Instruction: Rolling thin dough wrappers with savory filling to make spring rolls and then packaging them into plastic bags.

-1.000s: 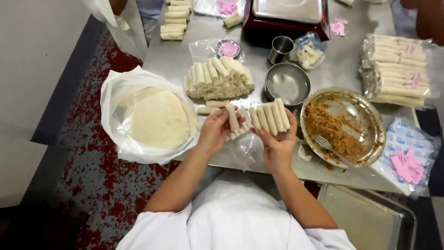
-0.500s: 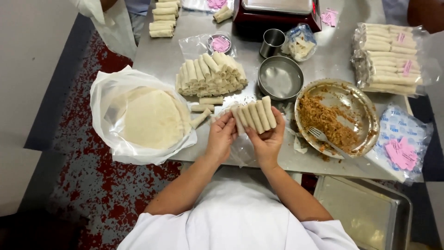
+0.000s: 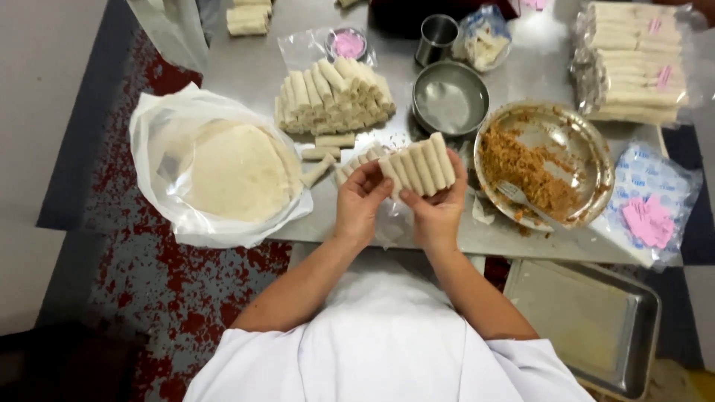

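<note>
Nearest: an empty steel tray below the table edge, to the person's right. At the near edge of the steel table: left hand and right hand, fingers curled around a row of rolled wraps, about six rolls side by side, lifted just above the tabletop; the left fingertips press the row's left end, the right hand cups it from beneath, and a clear bag hangs between the palms. Left of the hands: one plastic bag holding a stack of flat round wrappers, overhanging the table edge. Right: one round metal plate of brown shredded filling with a fork, just beside the right hand. Three loose rolls lie between wrappers and hands. Farther: one pile of finished rolls, one empty steel bowl, one metal cup. Far right: packed rolls in bags, and a bag of pink slips at the right edge. Open surface is narrow, chiefly the strip before the hands.
</note>
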